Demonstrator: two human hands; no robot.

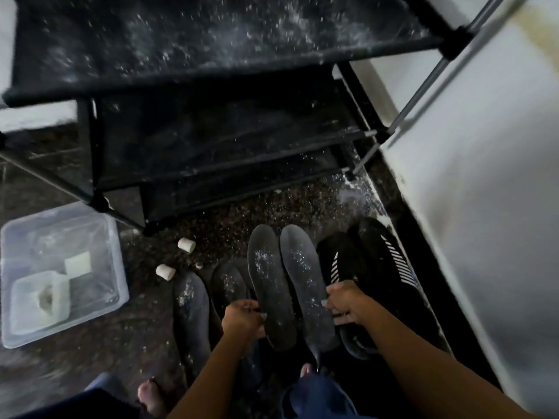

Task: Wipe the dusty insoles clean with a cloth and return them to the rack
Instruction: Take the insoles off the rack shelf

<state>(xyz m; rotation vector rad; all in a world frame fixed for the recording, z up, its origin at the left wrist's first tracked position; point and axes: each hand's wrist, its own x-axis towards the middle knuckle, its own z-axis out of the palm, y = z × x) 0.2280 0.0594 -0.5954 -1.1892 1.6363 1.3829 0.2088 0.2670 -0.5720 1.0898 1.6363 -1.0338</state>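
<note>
Two dark grey insoles flecked with white dust are held side by side above the floor. My left hand (243, 320) grips the left insole (267, 282) at its edge. My right hand (348, 302) grips the right insole (305, 279) at its right side. Two more dusty insoles (193, 309) lie on the floor to the left, partly under my left arm. The black fabric shoe rack (211, 71) stands ahead, its shelves speckled with white dust. No cloth is visible.
A pair of black shoes with white stripes (378, 267) sits on the floor at the right by the white wall (484, 176). A clear plastic bin (60, 267) holding white pieces stands at the left. Two small white cylinders (175, 258) lie on the dusty floor. My bare foot (151, 394) is below.
</note>
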